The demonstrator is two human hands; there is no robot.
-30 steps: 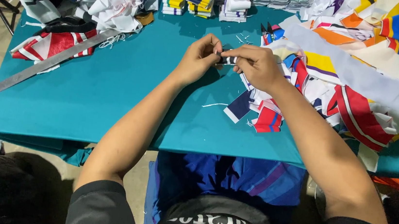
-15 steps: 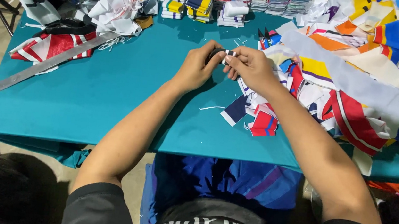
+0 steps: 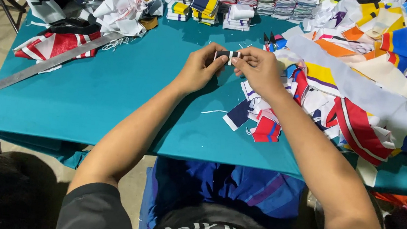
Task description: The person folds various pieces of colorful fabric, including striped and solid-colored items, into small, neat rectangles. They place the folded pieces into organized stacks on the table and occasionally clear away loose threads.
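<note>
Head view: a strip [image 3: 228, 56] was pinched by left hand [image 3: 199, 69] and right hand [image 3: 261, 71] over the desk [image 3: 115, 101]; loosened grip risked dropping it

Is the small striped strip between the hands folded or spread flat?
Cannot tell. The striped strip is stretched between left hand and right hand; fingers hide its ends.

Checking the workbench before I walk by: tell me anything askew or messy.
A long metal ruler lies diagonally across striped fabric, its tip reaching the table edge. Loose scraps sprawl at right, unlike the neat folded stacks behind.
</note>
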